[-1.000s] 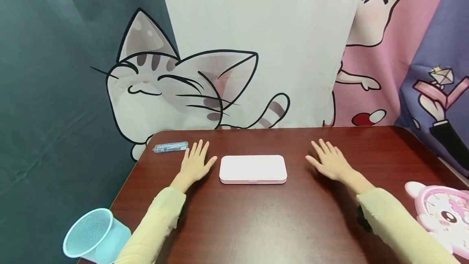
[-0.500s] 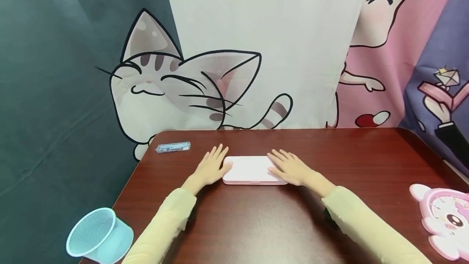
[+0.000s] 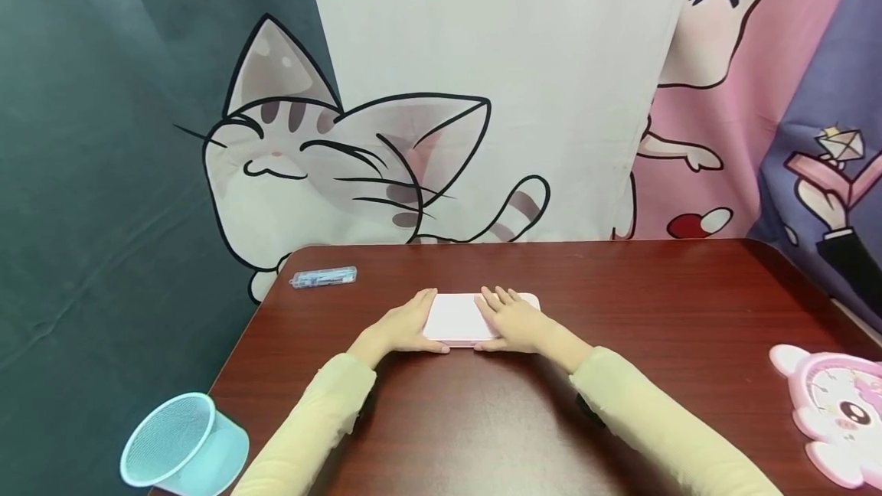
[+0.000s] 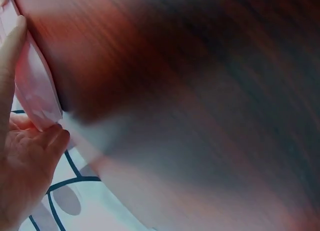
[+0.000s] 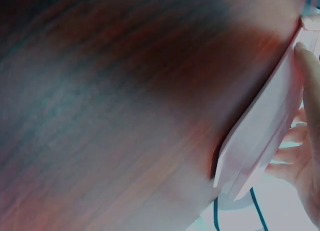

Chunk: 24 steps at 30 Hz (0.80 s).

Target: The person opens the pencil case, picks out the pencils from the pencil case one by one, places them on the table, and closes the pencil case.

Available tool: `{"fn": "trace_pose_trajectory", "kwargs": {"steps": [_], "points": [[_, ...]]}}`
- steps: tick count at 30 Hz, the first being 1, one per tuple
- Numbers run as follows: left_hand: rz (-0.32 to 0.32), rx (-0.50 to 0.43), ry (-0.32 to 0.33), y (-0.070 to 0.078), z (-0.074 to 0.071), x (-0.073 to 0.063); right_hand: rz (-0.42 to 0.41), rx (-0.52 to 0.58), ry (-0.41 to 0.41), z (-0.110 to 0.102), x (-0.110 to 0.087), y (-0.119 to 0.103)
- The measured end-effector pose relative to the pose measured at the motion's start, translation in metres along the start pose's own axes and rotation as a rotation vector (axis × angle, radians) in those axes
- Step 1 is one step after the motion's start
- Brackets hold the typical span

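Observation:
A flat, pale pink and white pencil case point(image 3: 455, 316) lies closed in the middle of the brown table, long side toward me. Around its left end my left hand point(image 3: 406, 324) grips, the thumb along the front edge and the fingers at the far side. My right hand point(image 3: 517, 324) rests over the right half of the lid, fingers stretched out and thumb at the front edge near the middle. In the left wrist view, the left hand point(image 4: 30, 166) spans the case's side wall point(image 4: 37, 81). The right wrist view shows the right thumb point(image 5: 309, 76) touching the case's front point(image 5: 265, 126).
A clear box with blue contents point(image 3: 324, 277) lies at the table's back left. At the front left stands a light blue mesh bin point(image 3: 223, 450). A pink animal-shaped clock point(image 3: 837, 412) is at the right edge. Printed cloth point(image 3: 565, 98) hangs behind the table point(image 3: 482, 419).
Both hands have moved inward from either side of the pencil case onto it. The left now grips its end, and the right thumb has come to the front edge. The case stays in place.

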<state>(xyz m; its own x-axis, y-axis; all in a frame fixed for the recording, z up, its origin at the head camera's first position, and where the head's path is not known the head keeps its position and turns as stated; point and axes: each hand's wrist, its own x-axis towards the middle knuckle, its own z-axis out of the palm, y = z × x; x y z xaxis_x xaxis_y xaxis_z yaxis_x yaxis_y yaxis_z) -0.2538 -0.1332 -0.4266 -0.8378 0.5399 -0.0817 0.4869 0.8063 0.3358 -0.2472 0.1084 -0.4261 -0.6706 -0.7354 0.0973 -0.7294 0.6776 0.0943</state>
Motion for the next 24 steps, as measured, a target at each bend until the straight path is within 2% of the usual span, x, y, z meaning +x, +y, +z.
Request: {"fn": "trace_pose_trajectory", "kwargs": {"steps": [6, 8, 16, 21, 24], "points": [[-0.011, -0.036, 0.007, 0.000, 0.003, 0.002, -0.188, -0.343, 0.229, 0.007, 0.002, -0.004], [-0.006, -0.046, 0.013, 0.000, 0.004, 0.002, -0.234, -0.408, 0.284, 0.009, 0.003, -0.006], [-0.010, -0.039, -0.008, 0.003, 0.000, 0.001, -0.351, -0.569, 0.266, 0.007, 0.003, -0.013], [-0.003, -0.056, -0.007, 0.004, -0.001, 0.003, -0.355, -0.613, 0.295, 0.008, 0.003, -0.014], [0.001, -0.072, -0.001, 0.003, 0.000, 0.003, -0.339, -0.585, 0.314, 0.006, 0.003, -0.014]]}}
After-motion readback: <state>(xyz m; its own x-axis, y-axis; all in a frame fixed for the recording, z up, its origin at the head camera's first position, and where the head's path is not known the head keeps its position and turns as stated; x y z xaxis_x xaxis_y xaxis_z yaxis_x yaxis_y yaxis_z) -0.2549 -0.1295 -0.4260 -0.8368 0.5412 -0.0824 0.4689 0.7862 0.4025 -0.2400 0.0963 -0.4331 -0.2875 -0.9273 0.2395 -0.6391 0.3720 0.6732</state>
